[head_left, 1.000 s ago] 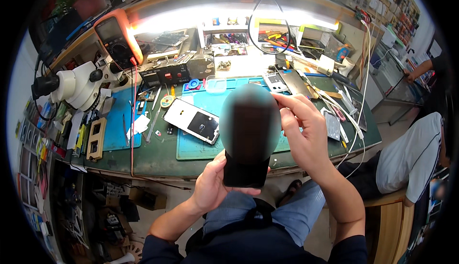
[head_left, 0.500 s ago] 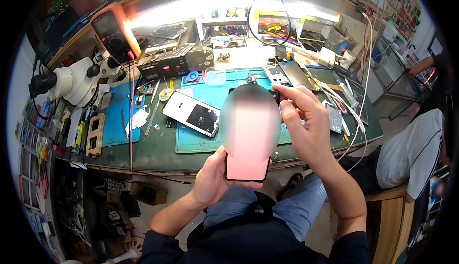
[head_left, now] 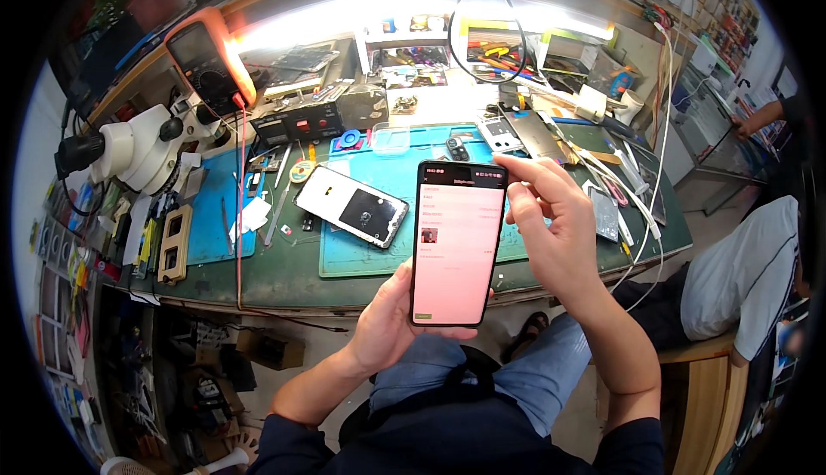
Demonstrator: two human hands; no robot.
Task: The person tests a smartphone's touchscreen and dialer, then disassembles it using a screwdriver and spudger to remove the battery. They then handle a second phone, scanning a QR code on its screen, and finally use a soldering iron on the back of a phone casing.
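My left hand (head_left: 385, 324) is closed round the lower left part of a black-edged smartphone (head_left: 456, 260), held upright above the bench's front edge. Its lit screen shows a pink page with a small picture and lines of text. My right hand (head_left: 551, 225) is at the phone's top right corner. The index fingertip meets that corner or lies just beside it; the bent thumb is apart from it, with nothing seen between them. Behind the phone, to the left, a second phone with a white and black back, its cover off (head_left: 354, 206), lies partly on the blue mat (head_left: 344, 256).
A microscope (head_left: 129, 148) and an orange multimeter (head_left: 206, 58) stand at the left. A black power unit (head_left: 297, 122) sits behind the mat. White cables (head_left: 662, 131) hang down at the right, near another person's leg (head_left: 740, 260). A camera module (head_left: 457, 148) lies beyond the phone.
The blurred oval over the held phone is gone and its screen is readable as a pink page. Both hands keep nearly the same place; the whole view has shifted slightly.
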